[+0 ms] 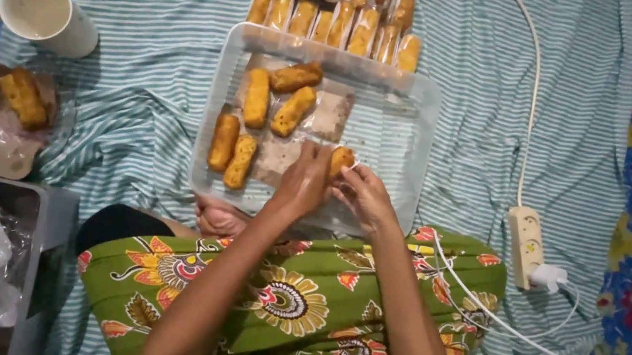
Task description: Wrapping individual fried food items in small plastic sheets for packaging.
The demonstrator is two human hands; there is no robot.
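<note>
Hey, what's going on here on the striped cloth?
A seated person holds one golden-brown fried roll between the left hand and right hand, over a clear plastic tray. Five more rolls lie in the tray. Wrapped rolls in clear plastic sit in rows beyond it, and a white cup stands to the left.

You've got one golden-brown fried roll (341,160) pinched between the fingers of both hands, hovering over the near right part of the clear plastic tray (420,118). It's short, stubby, crisp-looking, tilted a bit, and only its top end shows.
</note>
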